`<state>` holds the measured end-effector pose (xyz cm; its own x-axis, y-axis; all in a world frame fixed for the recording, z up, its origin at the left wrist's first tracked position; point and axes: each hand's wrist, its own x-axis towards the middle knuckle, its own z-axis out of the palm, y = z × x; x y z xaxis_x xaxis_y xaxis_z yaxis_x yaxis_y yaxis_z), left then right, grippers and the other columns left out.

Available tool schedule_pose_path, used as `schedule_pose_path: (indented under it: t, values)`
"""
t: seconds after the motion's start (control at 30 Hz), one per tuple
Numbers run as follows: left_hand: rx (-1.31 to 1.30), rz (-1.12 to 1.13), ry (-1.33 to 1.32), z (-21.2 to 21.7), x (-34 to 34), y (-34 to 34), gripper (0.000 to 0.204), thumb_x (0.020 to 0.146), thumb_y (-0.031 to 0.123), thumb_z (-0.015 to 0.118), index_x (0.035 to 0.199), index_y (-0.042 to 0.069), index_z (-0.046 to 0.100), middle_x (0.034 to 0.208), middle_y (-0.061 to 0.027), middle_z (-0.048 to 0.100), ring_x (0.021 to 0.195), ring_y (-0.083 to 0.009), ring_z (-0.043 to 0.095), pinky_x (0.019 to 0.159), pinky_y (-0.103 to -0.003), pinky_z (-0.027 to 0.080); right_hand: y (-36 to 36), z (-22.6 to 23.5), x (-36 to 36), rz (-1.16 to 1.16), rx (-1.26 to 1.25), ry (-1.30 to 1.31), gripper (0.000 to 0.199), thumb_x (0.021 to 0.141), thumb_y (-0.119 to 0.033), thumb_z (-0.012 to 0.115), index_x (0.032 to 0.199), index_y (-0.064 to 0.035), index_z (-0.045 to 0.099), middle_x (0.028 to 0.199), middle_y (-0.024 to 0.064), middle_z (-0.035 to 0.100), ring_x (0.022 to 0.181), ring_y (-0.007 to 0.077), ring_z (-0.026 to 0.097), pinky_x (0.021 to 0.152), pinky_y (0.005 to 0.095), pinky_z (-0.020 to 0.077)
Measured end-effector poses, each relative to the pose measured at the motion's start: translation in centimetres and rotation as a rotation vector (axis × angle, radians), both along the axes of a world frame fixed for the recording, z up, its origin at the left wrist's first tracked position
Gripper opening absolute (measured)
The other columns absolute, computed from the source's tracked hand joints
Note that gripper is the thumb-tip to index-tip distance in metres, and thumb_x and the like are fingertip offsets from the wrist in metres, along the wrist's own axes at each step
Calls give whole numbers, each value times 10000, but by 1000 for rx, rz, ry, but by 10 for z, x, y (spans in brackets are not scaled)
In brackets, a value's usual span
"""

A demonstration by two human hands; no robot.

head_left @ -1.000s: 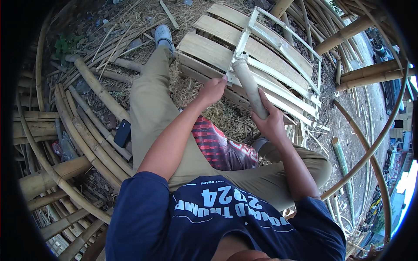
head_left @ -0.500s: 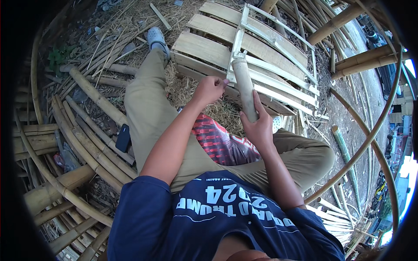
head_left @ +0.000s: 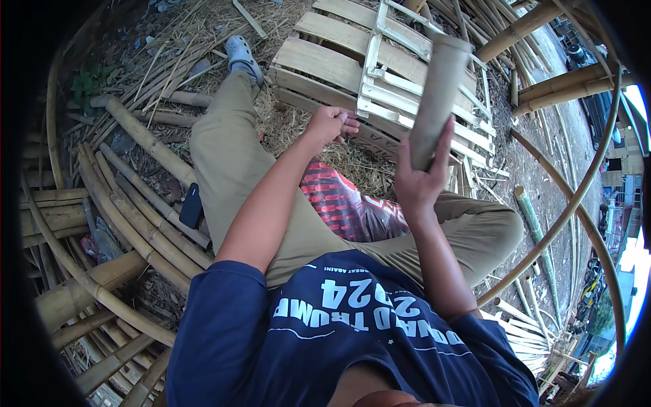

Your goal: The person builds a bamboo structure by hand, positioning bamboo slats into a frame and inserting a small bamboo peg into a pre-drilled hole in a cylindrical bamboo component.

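My right hand (head_left: 422, 183) is wrapped round the lower end of a thick, pale bamboo section (head_left: 439, 95). It stands raised in front of a wooden slatted rack (head_left: 380, 91), hiding part of it. My left hand (head_left: 332, 127) hovers by the rack's near left corner, just off the slats. Its fingers are bent and drawn together; whatever may be between them is too small to make out. The rack of narrow whitish strips lies on a wooden crate (head_left: 319, 61) with broad planks.
Bamboo poles (head_left: 152, 146) lie in piles to my left, with a dark phone (head_left: 192, 206) on them. Curved bamboo poles (head_left: 576, 210) cross at the right. A red-and-black patterned cloth (head_left: 339, 203) lies between my legs. Straw and wood scraps cover the ground.
My right hand has swung the bamboo section up and to the right, away from the rack's near left corner. The left hand has drawn slightly back from that corner.
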<state>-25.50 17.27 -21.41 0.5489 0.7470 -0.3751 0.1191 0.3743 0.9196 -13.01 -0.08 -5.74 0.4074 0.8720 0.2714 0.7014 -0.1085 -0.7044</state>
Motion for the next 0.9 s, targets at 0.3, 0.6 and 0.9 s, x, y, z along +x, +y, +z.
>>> schedule_pose_path:
  t: [0.3, 0.6, 0.9]
  values:
    - [-122, -38, -242, 7, 10, -3, 650, 1118, 516, 489, 1422, -56, 549, 1314, -203, 707, 1217, -271, 706, 911, -372, 623, -1, -45, -2, -80, -43, 155, 770, 937, -144, 753, 1628, -57, 426, 1215, 237, 749, 933, 157, 708, 872, 335, 568]
    - [101, -99, 272, 7, 36, 4, 479, 1133, 445, 498, 1070, -5, 651, 852, -81, 753, 665, -177, 763, 474, -296, 490, 4, -63, 15, -110, -231, 275, 783, 901, -188, 751, 1611, -55, 448, 1222, 305, 736, 1142, 359, 745, 993, 420, 554]
    - [16, -40, -128, -22, 48, -3, 412, 1126, 321, 439, 934, 11, 630, 670, -41, 627, 501, -184, 653, 475, -339, 482, 2, -76, 28, -49, -199, 208, 777, 900, -194, 768, 1601, -49, 466, 1182, 292, 750, 1049, 320, 769, 938, 397, 568]
